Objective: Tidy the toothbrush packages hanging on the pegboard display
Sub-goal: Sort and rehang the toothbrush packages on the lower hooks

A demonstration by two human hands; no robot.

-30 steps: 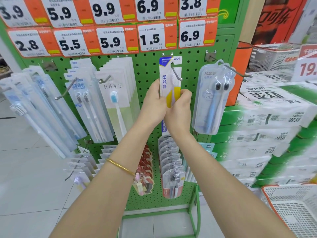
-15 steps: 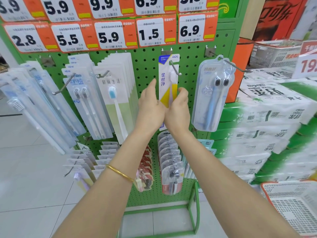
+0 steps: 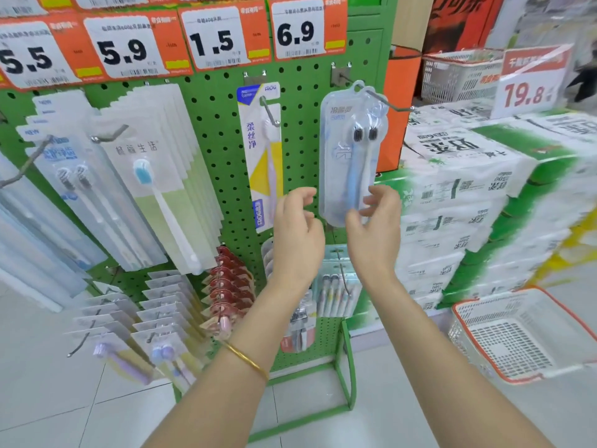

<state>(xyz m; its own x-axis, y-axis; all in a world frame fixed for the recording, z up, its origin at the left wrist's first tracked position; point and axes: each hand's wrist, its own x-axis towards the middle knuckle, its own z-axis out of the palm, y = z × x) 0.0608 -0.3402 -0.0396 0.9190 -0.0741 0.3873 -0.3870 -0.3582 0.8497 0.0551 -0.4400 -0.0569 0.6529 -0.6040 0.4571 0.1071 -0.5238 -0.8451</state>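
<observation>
Both your hands have left the yellow pack (image 3: 263,156), which they gripped half a second ago, and have shifted right and down to the clear pack (image 3: 352,150). Yellow pack: hangs alone on its hook (image 3: 269,111) at the middle of the green pegboard (image 3: 226,140), below the 1.5 tag (image 3: 213,42), roughly upright and untouched. Clear pack: a blister holding two dark-headed brushes, hung on the next hook (image 3: 384,100) to the right, below the 6.9 tag (image 3: 295,30). Your left hand (image 3: 298,234): raised just beside the clear pack's lower left edge, fingers loosely curled and slightly spread, holding nothing. Your right hand (image 3: 376,234): thumb lying in front of the clear pack's lower end, fingers spread and half curled at its right edge; you cannot tell from this view whether they pinch the pack or only touch it. Your left wrist carries a gold bangle (image 3: 247,358). Left of the yellow pack, further hooks carry rows of other packs (image 3: 155,189), fanned out one behind another. Right of the pegboard stand stacked tissue bales (image 3: 468,189), and low at the right sits a white basket (image 3: 465,310) with an orange rim.
</observation>
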